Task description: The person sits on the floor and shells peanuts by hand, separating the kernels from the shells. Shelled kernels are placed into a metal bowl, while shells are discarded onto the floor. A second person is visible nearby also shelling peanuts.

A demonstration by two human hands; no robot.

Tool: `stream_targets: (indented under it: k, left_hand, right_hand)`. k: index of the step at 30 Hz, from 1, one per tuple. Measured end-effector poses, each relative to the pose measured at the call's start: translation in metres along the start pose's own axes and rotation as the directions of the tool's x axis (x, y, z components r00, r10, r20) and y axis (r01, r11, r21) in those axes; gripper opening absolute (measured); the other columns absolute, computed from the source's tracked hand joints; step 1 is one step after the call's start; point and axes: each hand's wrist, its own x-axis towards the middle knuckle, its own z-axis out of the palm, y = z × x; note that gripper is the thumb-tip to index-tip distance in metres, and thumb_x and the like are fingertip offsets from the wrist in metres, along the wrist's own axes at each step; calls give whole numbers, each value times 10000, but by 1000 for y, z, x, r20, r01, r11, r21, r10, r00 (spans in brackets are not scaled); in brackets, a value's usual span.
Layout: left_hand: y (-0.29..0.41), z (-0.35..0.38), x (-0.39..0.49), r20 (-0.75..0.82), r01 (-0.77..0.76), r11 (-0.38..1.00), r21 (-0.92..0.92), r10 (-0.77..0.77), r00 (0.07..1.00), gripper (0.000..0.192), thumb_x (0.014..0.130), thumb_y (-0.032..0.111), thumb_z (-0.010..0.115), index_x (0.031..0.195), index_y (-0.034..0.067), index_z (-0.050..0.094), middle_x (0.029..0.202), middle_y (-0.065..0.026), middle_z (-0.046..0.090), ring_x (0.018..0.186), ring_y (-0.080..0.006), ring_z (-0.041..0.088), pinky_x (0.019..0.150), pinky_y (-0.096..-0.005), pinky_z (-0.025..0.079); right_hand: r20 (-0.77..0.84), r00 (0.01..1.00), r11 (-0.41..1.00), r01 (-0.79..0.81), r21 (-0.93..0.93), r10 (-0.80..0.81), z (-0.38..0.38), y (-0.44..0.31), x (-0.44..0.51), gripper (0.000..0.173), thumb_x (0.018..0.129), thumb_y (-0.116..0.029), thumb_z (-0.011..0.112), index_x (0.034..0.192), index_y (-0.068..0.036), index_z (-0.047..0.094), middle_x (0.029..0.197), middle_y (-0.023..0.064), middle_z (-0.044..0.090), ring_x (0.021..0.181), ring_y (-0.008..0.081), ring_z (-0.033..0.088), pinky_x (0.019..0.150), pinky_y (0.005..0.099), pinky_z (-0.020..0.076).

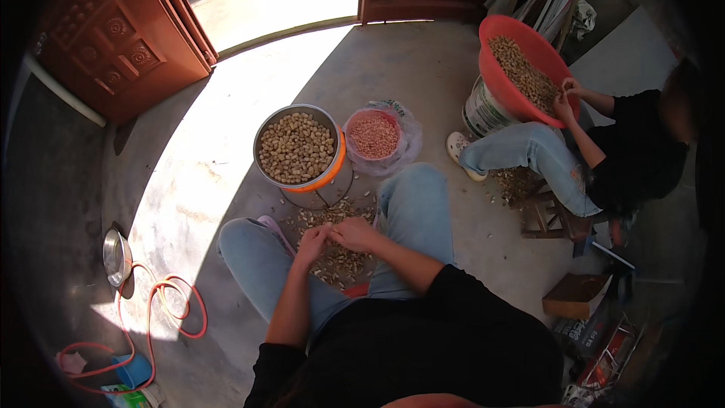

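Observation:
My left hand (313, 242) and my right hand (355, 234) meet fingertip to fingertip between my knees; whatever lies between the fingers is too small to make out. Beneath them, broken peanut shells (340, 266) litter the concrete floor. Just beyond stands a metal pot (266, 177) with an orange band, filled with unshelled peanuts (296, 147). To its right, a pink bowl (398, 139) of shelled peanuts (372, 135) sits within a clear plastic bag (412, 150).
At right, a seated person (628, 141) holds their hands at a tilted red basin (487, 39) of peanuts on a bucket (481, 103). A wooden stool (558, 224) and cardboard box (575, 296) are nearby. At left lie a red hose (150, 306), a metal bowl (116, 258) and a blue container (135, 371).

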Motion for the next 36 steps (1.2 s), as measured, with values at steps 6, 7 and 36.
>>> stream_targets:
  k: [6, 7, 36]
  left_hand:
    - [-3, -5, 2, 91, 125, 971, -204, -109, 990, 338, 975, 370, 495, 812, 100, 618, 635, 60, 450, 522, -48, 328, 470, -215, 255]
    - [1, -3, 0, 87, 132, 969, -209, -116, 989, 336, 975, 371, 495, 807, 104, 610, 633, 60, 440, 522, -48, 322, 470, -214, 252]
    - [-23, 5, 10, -237, -39, 989, -144, 4, 971, 234, 971, 253, 511, 982, 35, 595, 643, 10, 492, 512, -77, 424, 459, -246, 355]
  right_hand:
    - [-42, 998, 999, 50, 5, -49, 3, 3, -2, 353, 904, -436, 497, 947, -116, 639, 871, 150, 668, 818, 372, 631, 713, 488, 486]
    - [-83, 996, 999, 37, 12, -36, 3, 2, -2, 351, 907, -437, 496, 956, -119, 635, 869, 146, 668, 818, 371, 631, 707, 485, 487]
    - [184, 980, -229, -162, 960, 77, 6, 12, 5, 206, 949, -185, 407, 958, -44, 558, 795, 4, 482, 583, 73, 387, 509, 204, 317]
